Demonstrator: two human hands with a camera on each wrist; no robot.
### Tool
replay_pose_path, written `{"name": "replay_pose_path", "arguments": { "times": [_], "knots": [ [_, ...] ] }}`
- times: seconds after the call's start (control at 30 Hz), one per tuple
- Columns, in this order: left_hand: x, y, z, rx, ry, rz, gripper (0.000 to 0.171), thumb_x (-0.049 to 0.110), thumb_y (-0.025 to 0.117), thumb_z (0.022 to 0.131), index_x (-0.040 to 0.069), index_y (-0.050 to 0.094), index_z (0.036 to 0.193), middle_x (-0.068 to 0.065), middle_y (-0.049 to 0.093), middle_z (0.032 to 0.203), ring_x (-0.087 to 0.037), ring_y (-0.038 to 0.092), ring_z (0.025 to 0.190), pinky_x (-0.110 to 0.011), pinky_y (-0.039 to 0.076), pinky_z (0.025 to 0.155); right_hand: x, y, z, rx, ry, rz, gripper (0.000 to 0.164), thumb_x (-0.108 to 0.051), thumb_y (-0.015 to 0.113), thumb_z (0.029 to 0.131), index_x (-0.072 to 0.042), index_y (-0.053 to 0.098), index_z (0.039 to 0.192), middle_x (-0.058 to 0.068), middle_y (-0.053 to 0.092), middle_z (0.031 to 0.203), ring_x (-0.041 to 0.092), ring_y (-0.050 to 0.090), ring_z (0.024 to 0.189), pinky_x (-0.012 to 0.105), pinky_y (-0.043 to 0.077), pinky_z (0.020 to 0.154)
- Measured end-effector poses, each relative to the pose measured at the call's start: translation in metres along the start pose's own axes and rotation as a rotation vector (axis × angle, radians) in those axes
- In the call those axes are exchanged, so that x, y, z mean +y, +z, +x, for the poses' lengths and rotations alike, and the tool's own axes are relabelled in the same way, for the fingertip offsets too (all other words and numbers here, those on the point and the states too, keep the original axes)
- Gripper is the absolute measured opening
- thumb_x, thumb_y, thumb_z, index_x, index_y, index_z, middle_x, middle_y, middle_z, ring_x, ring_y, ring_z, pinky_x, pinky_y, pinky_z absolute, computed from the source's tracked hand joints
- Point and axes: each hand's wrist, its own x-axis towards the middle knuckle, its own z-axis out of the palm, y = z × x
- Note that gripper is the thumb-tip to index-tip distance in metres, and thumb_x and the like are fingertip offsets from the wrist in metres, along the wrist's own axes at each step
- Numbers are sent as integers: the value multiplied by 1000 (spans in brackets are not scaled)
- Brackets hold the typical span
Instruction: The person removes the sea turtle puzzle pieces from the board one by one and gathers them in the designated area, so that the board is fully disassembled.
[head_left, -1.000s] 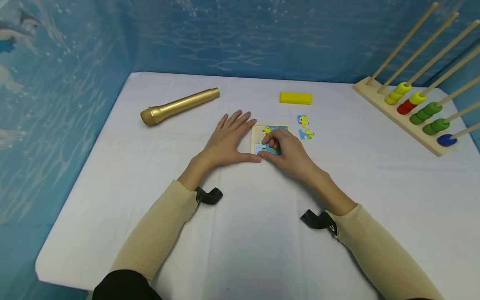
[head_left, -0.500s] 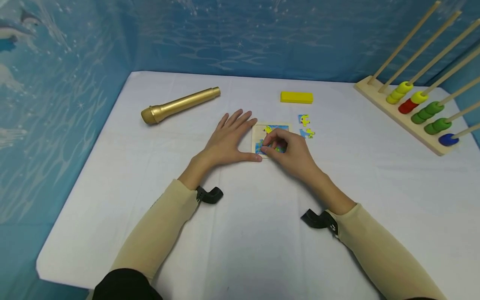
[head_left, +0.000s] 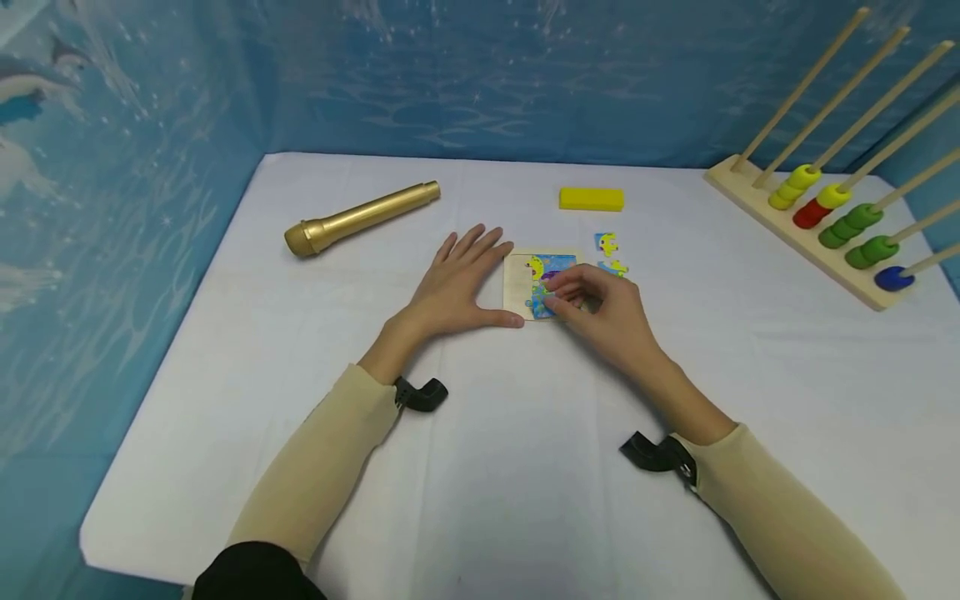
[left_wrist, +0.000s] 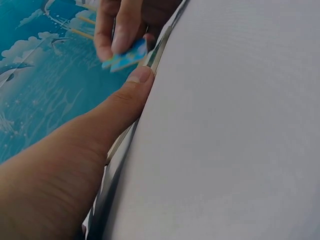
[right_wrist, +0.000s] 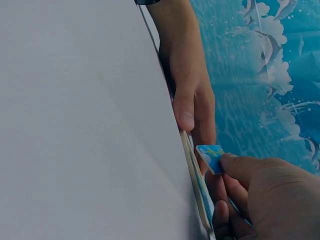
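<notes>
A small square puzzle board (head_left: 517, 287) of pale wood lies on the white table, part of its blue and yellow picture showing. My left hand (head_left: 457, 287) spreads flat with fingers along the board's left side and thumb at its near edge. My right hand (head_left: 600, 312) pinches a blue puzzle piece (right_wrist: 211, 157) between thumb and fingers, raised and tilted over the board's near part. In the left wrist view the same piece (left_wrist: 129, 56) hangs just past my left thumb (left_wrist: 140, 75). My right fingers hide the board's right side.
Two loose puzzle pieces (head_left: 606, 243) lie right of the board. Behind them is a yellow block (head_left: 591, 199). A gold microphone-shaped tube (head_left: 363, 217) lies at the back left. A wooden bead abacus (head_left: 810, 242) with tall rods stands at the back right.
My right hand has moved right and lifted the puzzle piece from the board's near left corner, leaving bare wood along the left side. My left hand has stayed in place.
</notes>
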Motion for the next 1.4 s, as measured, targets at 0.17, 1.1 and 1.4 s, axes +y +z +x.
{"name": "replay_pose_path", "arguments": {
  "times": [0.17, 1.1, 1.4],
  "knots": [
    [1, 2, 1, -13, -7, 5, 115, 82, 70, 80, 22, 28, 169, -1, 16, 178, -23, 4, 166, -50, -3, 134, 8, -22, -18, 94, 32, -105, 13, -9, 80, 94, -7, 78, 107, 8, 77, 94, 4, 64, 81, 10, 50, 74],
    [-3, -1, 0, -20, -11, 2, 115, 81, 70, 80, 22, 27, 169, -1, 16, 178, -23, 2, 166, -50, -4, 134, 27, -71, -13, 117, 137, -373, 17, -25, 79, 96, -7, 79, 95, 8, 67, 77, 14, 49, 68, 19, 35, 60],
    [-1, 1, 3, -11, -3, -18, 115, 80, 72, 80, 22, 28, 169, -1, 17, 178, -23, 2, 166, -50, -4, 134, 20, -59, -2, 116, 103, -332, 21, -25, 78, 97, -4, 78, 95, 10, 73, 84, 16, 55, 75, 14, 41, 67]
  ]
}}
